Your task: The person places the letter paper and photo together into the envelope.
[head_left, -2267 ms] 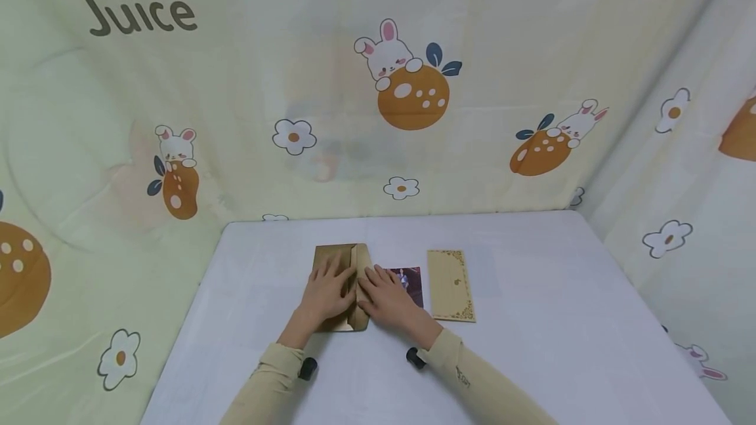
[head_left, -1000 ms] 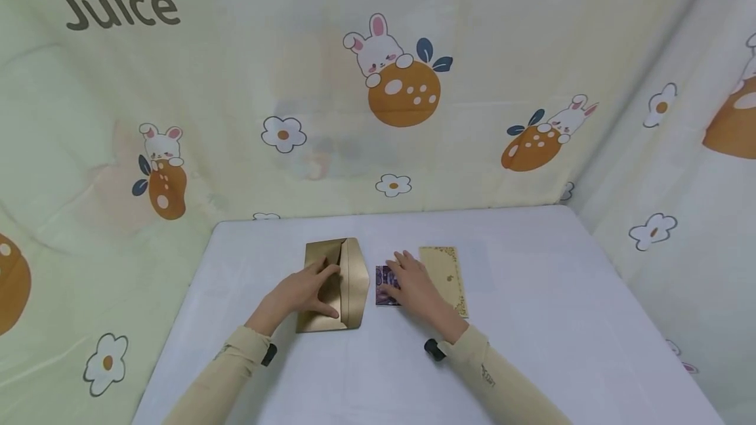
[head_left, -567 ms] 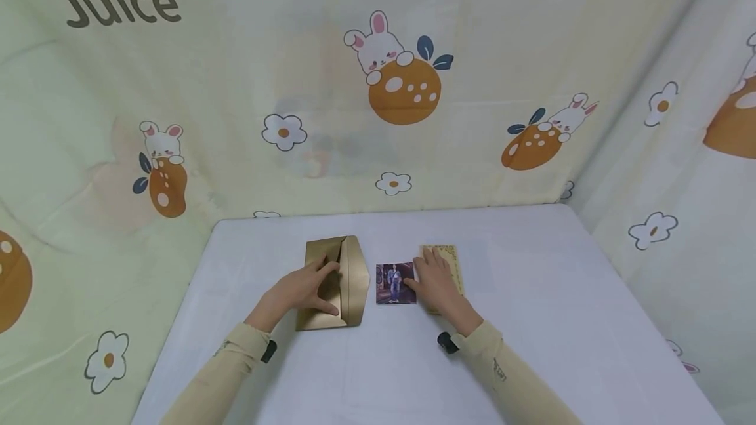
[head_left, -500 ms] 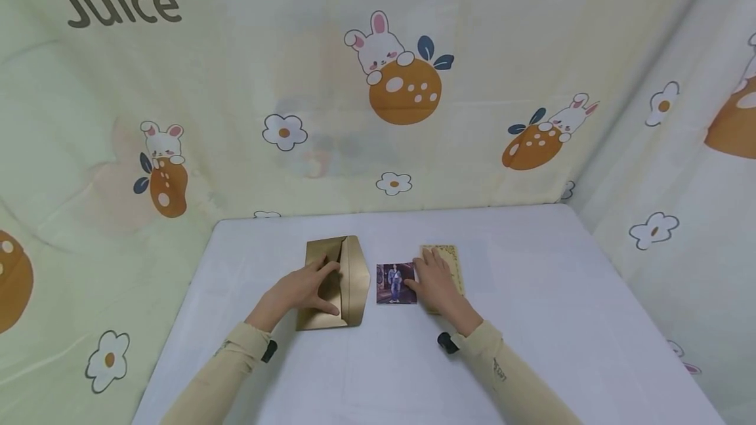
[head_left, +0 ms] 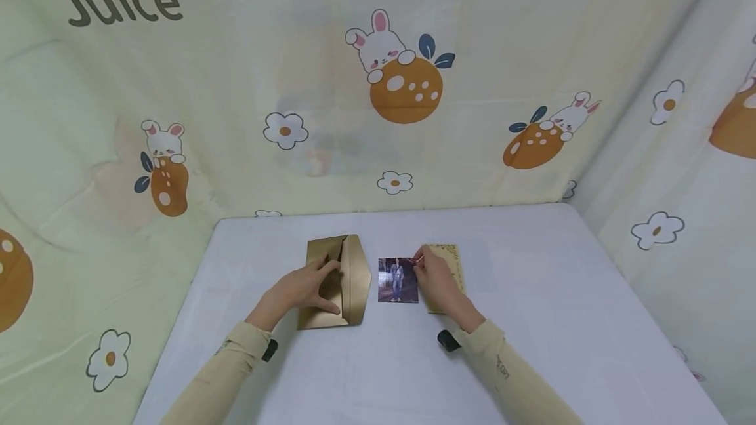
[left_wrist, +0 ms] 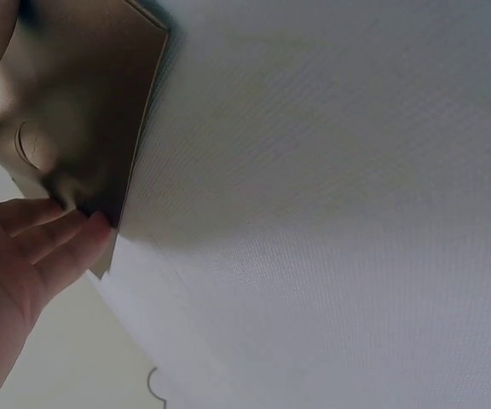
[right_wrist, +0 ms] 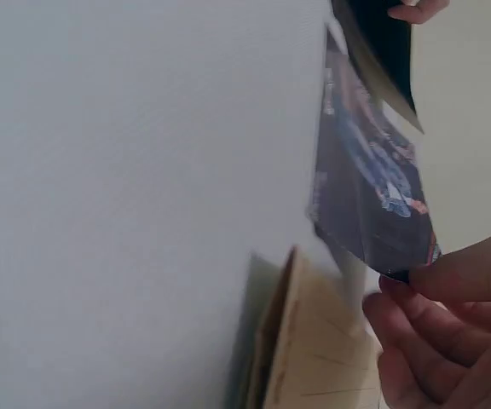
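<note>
A gold envelope (head_left: 357,281) lies at the left with its flap folded out to the right. My left hand (head_left: 298,290) rests on it, thumb and fingers spread by the mouth; the left wrist view has the fingertips (left_wrist: 75,247) against the envelope's face (left_wrist: 83,102). Right of it is a square photo (head_left: 390,287) of a standing person. Thumb and index finger of my right hand (head_left: 438,277) pinch its upper right corner. In the right wrist view the photo (right_wrist: 365,179) slants up from the table at the pinched corner. The envelope's inside is mostly hidden.
A cream card (head_left: 451,258) with a brown ornamental border lies under and behind my right hand; the right wrist view shows its folded edge (right_wrist: 314,349). White cloth covers the table (head_left: 378,372). A printed curtain (head_left: 331,84) hangs behind it.
My right hand has left the envelope flap, passed over the photo to its right edge, and now pinches the corner, which is raised. The left hand shifted left early, then stayed on the envelope.
</note>
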A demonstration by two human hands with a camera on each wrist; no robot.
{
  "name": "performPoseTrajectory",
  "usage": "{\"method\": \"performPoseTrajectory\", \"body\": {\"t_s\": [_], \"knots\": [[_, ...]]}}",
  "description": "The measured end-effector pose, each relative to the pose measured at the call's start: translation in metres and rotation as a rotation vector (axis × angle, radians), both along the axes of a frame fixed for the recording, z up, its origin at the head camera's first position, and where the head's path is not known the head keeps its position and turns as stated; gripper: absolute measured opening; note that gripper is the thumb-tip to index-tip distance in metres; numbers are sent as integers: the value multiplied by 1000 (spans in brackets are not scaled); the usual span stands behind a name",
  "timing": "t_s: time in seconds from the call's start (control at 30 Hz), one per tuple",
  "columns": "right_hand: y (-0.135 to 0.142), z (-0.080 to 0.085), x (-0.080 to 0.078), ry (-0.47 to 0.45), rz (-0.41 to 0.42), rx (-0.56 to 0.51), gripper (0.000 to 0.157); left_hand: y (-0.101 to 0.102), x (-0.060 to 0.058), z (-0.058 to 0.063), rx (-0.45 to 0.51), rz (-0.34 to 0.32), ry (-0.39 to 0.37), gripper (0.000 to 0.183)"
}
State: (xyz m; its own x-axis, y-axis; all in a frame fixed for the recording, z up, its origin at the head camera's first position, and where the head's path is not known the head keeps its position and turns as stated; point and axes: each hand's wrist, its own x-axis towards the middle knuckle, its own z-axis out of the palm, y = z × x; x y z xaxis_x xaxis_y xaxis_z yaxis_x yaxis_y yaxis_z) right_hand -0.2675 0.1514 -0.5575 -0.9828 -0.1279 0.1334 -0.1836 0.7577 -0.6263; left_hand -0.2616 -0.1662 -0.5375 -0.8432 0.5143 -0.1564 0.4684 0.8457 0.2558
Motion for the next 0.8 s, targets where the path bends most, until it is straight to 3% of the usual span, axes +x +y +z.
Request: {"method": "performPoseTrajectory", "body": {"t_s": [0.1,0.23,0.4,0.8], "knots": [[3,4,-3,-67,-20,-123,15,0,0,0,7,6,-5,91],[5,6,-9,-144,-56,-207,15,0,0,0,9,7,-7,91],[2,10,-14,-198,-39,-295,17,0,0,0,8,14,-16,90],[-29,8,-18,-212,17,-314,17,0,0,0,5,19,-12,94]]}}
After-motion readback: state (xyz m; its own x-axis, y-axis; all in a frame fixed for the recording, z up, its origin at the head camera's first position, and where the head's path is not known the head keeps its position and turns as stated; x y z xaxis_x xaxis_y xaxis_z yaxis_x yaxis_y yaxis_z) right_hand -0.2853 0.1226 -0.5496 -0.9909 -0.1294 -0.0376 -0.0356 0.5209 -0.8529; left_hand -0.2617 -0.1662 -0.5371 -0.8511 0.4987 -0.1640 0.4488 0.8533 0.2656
